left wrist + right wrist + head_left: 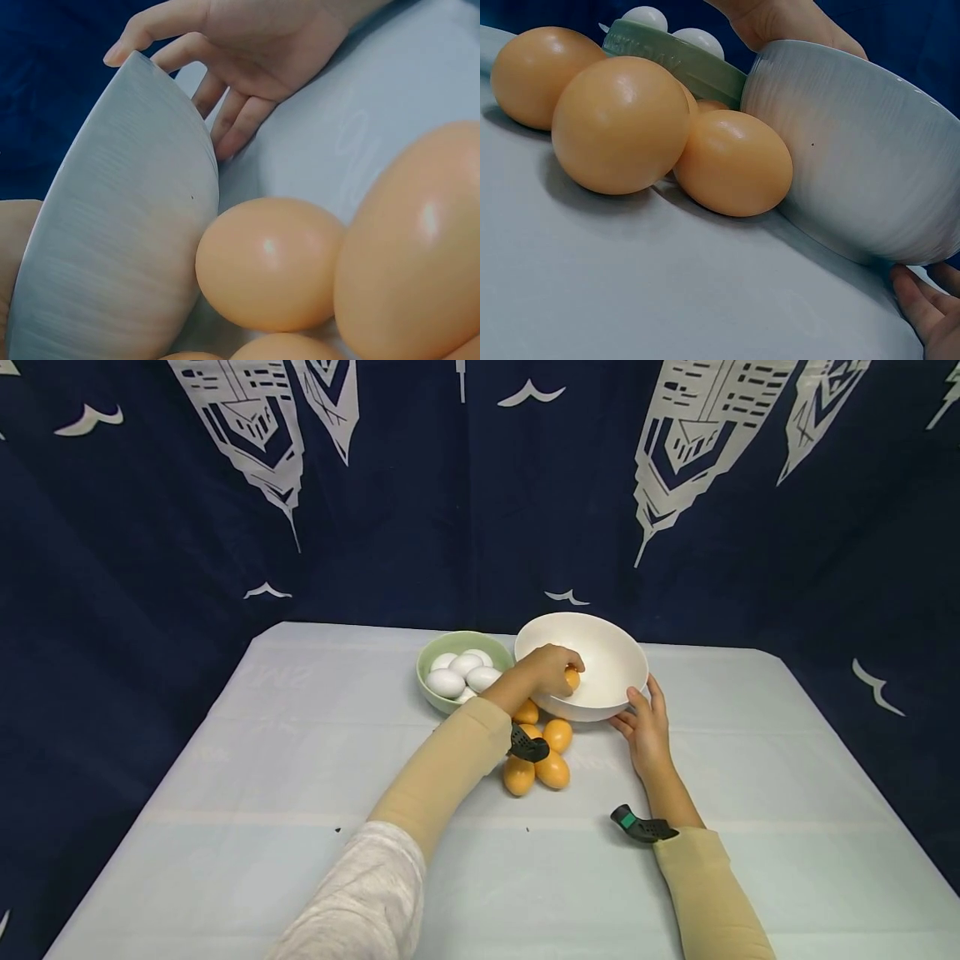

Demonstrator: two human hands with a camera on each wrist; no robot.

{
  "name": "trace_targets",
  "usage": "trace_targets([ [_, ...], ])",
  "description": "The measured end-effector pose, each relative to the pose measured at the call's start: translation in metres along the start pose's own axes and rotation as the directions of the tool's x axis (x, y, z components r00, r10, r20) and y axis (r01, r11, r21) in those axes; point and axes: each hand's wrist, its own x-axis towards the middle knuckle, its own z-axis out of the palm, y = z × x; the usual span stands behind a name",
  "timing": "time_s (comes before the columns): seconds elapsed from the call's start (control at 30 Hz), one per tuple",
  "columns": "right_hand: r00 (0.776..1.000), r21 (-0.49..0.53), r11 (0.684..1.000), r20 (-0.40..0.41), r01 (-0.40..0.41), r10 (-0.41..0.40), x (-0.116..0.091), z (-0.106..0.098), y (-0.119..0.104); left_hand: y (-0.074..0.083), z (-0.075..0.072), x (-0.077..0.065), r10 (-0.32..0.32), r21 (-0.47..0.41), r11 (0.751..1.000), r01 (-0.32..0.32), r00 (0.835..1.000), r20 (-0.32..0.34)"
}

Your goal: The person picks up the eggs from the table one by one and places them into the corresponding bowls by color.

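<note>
My left hand [551, 668] reaches over the near left rim of a white bowl [607, 660] and grips an orange-brown egg [572, 678] inside it. At the bowl's right side, my right hand [647, 722] holds the wall, thumb near the rim and other fingers lower down by the base. The bowl leans toward me. Several more orange-brown eggs [552, 770] lie on the table just in front of it, one right against the bowl's wall in the left wrist view. Part of that cluster is hidden behind my left forearm.
A green bowl [426, 681] with several white eggs [446, 683] stands left of the white bowl, partly behind my left arm. A white cloth covers the table [300, 777]. Behind its far edge hangs a dark blue curtain [465, 510] with white prints.
</note>
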Motion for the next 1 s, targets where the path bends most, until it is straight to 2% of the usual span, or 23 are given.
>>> trace_targets([
  [0.13,1.0,0.0,1.0,-0.002,-0.001,0.001,0.0005,0.0007,0.0,0.0,-0.0007,-0.0008,-0.003,0.016,1.0,0.003,1.0,0.019],
  [0.17,1.0,-0.002,1.0,-0.004,-0.001,0.001,0.0005,0.0009,-0.0001,0.0029,-0.0037,-0.0054,-0.002,0.027,1.0,0.002,1.0,0.029],
  [0.7,1.0,-0.007,1.0,-0.012,-0.005,0.005,-0.0015,0.002,-0.0021,0.0028,-0.0026,-0.0033,-0.013,0.055,0.998,0.009,0.997,0.071],
  [1.0,1.0,-0.035,0.999,0.01,0.017,-0.016,-0.0031,0.0007,-0.0011,0.0011,-0.0017,-0.0027,0.027,0.081,0.996,-0.033,0.997,0.068],
])
